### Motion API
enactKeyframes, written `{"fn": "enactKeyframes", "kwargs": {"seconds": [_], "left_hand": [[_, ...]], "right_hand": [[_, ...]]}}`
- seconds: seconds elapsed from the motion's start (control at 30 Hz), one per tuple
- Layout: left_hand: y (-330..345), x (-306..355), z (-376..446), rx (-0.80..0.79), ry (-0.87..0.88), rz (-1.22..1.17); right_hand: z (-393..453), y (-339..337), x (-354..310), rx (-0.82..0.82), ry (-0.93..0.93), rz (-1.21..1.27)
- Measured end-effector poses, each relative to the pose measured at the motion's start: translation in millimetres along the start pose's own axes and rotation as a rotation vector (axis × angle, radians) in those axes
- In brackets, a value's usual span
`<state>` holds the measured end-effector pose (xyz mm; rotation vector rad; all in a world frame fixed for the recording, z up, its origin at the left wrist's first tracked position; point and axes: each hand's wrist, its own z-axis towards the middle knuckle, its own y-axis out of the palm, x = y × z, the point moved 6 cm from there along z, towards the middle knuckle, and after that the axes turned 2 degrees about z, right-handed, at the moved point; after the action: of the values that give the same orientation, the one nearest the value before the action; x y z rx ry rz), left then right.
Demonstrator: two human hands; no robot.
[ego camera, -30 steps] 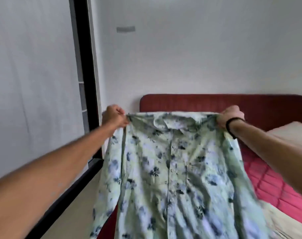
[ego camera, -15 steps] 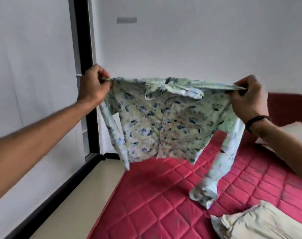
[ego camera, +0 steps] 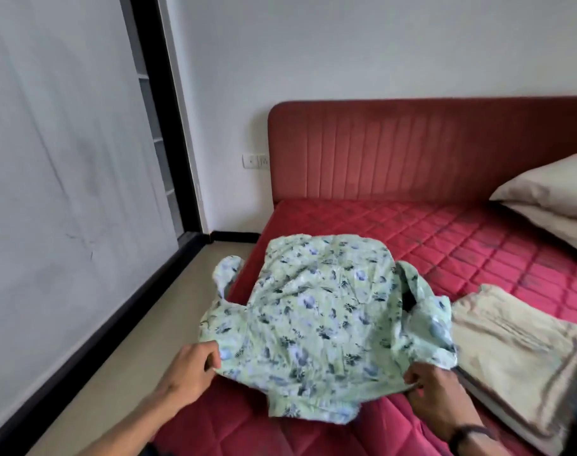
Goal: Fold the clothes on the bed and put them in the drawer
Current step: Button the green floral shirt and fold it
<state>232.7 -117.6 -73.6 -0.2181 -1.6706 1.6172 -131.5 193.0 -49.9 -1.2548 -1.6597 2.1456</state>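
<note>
Across the red bed (ego camera: 412, 232) the floral shirt (ego camera: 320, 317) lay lengthwise away from the person, the left hand (ego camera: 190, 370) and right hand (ego camera: 433, 398) each pinching a near corner.

Thin creased floral cloth shirt (ego camera: 316, 311) on a matt quilted red mattress (ego camera: 445, 238).

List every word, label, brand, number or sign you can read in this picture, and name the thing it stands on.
None can be read.
Floral shirt: a flower print only, no lettering.
Wall switch plate: any markings are too small to read.
Beige folded cloth: blurred, no label visible.
</note>
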Motion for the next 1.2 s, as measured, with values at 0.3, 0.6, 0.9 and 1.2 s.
{"fn": "enactKeyframes", "kwargs": {"seconds": [0.3,0.6,0.9,1.2], "left_hand": [[-2,18,-43,-0.404,-0.104,0.580],[34,135,-54,-0.459,0.088,0.446],[140,289,-12,-0.396,0.201,-0.249],[157,307,193,-0.155,0.005,-0.269]], "right_hand": [[-42,31,-7,-0.519,0.045,-0.404],[-29,36,10,-0.503,0.288,0.029],[-24,61,63,-0.096,0.861,0.824],[-15,76,38,-0.027,0.788,1.070]]}}
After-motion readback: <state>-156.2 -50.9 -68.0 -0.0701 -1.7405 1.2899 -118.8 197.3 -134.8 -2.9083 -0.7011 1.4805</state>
